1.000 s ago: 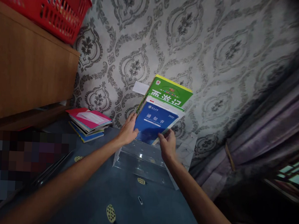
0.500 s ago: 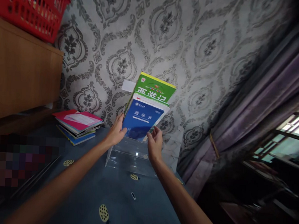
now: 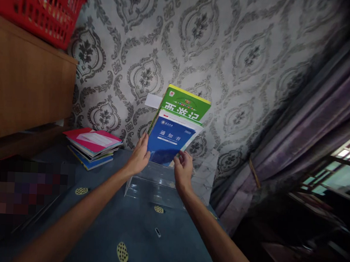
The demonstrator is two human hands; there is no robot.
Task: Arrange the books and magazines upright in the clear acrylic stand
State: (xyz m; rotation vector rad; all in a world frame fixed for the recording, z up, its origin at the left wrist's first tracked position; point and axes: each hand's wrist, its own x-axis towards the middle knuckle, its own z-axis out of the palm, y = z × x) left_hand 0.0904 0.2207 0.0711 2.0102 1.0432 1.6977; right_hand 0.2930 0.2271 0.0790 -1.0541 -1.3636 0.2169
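A blue booklet (image 3: 172, 140) with white lettering and "2022" stands tilted back at the front of several books. Behind it, a taller green book (image 3: 188, 104) with a yellow top edge and large white characters rises highest. These rest in a clear acrylic stand (image 3: 151, 188) on the table. My left hand (image 3: 140, 154) grips the left edge of the books, its fingers along the side and thumb toward the front. At the lower right edge of the blue booklet, my right hand (image 3: 184, 168) is closed with bent fingers; their tips are partly hidden.
A pile of books with a pink cover (image 3: 95, 139) lies left on the dark blue tablecloth (image 3: 100, 221). Further left are a wooden cabinet (image 3: 31, 80) and a red basket (image 3: 46, 14). Patterned wallpaper backs the table; a purple curtain (image 3: 280, 140) hangs right. A small dark tag-like item (image 3: 157, 232) lies in front.
The view has shifted slightly, so everything appears a little further right. Both hands stay at the books' sides, and the books keep nearly the same tilt in the stand.
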